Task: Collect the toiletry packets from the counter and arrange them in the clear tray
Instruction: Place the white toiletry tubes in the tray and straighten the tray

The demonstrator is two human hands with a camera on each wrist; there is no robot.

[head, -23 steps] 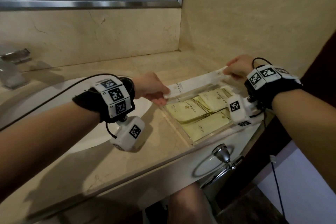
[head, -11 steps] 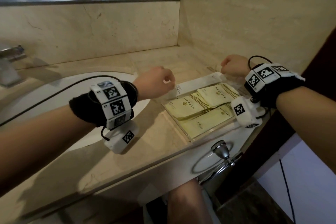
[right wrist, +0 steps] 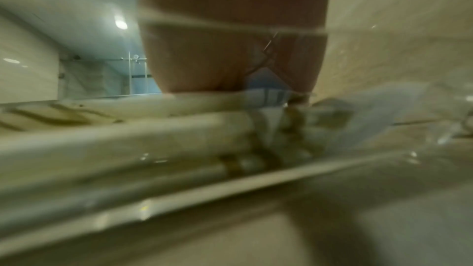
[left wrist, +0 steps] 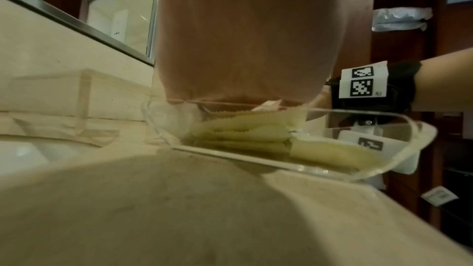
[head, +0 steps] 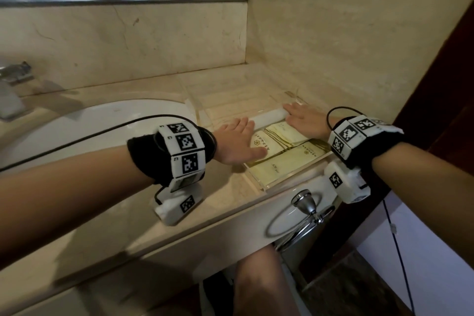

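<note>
The clear tray (head: 259,185) sits at the counter's right end, near the front edge. Several pale yellow-green packets (head: 295,159) lie flat in it, with a long white packet (head: 268,118) along their far side. My left hand (head: 239,142) lies flat with straight fingers on the packets' left end. My right hand (head: 305,120) lies flat on the right end, fingertips at the white packet. In the left wrist view the palm (left wrist: 243,48) hangs over the stacked packets (left wrist: 243,135) behind the tray wall (left wrist: 384,171). The right wrist view is blurred, with the palm (right wrist: 230,48) above packets (right wrist: 128,139).
A second clear acrylic box (head: 230,95) stands just behind the tray, against the right wall. The white sink basin (head: 102,123) and faucet (head: 12,84) are to the left. A chrome towel ring (head: 302,210) hangs below the counter's front edge.
Both hands held the long white packet by its ends over the tray. They have let it go at the tray's far side and now lie flat on the packets.
</note>
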